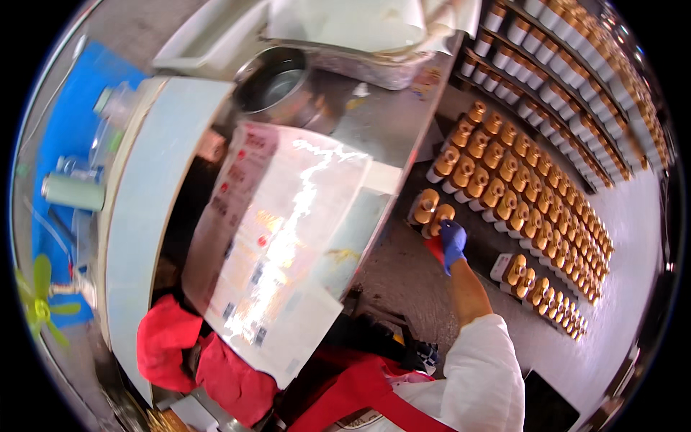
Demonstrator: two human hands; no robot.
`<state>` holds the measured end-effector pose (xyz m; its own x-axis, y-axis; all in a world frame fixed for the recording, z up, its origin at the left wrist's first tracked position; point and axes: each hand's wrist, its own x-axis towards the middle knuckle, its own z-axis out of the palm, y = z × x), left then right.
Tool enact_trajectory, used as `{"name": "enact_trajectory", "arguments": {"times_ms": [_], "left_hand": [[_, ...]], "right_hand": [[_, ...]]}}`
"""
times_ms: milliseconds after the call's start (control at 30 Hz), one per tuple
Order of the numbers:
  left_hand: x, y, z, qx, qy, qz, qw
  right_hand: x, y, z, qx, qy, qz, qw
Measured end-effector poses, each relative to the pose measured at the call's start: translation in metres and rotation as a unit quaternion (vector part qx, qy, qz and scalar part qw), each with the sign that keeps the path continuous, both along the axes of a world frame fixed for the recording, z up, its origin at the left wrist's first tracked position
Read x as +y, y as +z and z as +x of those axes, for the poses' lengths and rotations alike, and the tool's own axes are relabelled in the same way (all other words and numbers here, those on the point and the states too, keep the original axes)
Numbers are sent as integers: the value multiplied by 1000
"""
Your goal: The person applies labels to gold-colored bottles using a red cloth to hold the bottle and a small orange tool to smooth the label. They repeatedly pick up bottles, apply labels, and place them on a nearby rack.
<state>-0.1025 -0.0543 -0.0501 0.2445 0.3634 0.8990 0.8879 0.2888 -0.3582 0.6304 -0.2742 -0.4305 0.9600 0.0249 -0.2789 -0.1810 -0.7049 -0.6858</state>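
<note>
My right hand (452, 245), in a blue glove with a red patch beside it, reaches out to the right over the floor. Its fingers close at the edge of a gold-topped bottle (440, 219) with a pale lower part. A second bottle (423, 207) of the same kind stands right beside that one. Beyond them, close rows of matching gold-topped bottles (507, 169) stand on the floor. My left hand does not show.
A worktable at left carries a shiny printed plastic sheet (288, 216), a metal pot (273, 81) and a tray (381, 68). Racks of similar bottles (554, 72) rise at far right. A shorter bottle row (540, 291) stands nearer. Red cloth (234, 378) lies lower left; a green fan (43, 309) is at far left.
</note>
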Motion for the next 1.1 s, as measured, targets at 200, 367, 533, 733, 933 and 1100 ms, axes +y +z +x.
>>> {"name": "enact_trajectory", "arguments": {"times_ms": [200, 367, 533, 733, 933, 1100], "left_hand": [[14, -20, 14, -122, 107, -12, 987], [-12, -22, 22, -311, 37, -57, 948], [-1, -29, 29, -416, -125, -36, 900], [-10, -23, 29, -552, -220, -36, 804], [-27, 6, 33, -623, -359, -77, 690], [-19, 52, 43, -706, -445, -102, 542]], "right_hand": [[-37, 27, -24, 46, -113, 283, 951], [5, 151, -44, -11, -4, 383, 924], [82, 319, -108, 32, 188, 387, 902], [169, 398, -193, -78, 599, 94, 791], [261, 405, -220, -205, 681, 19, 703], [336, 398, -247, -206, 741, -126, 627]]}}
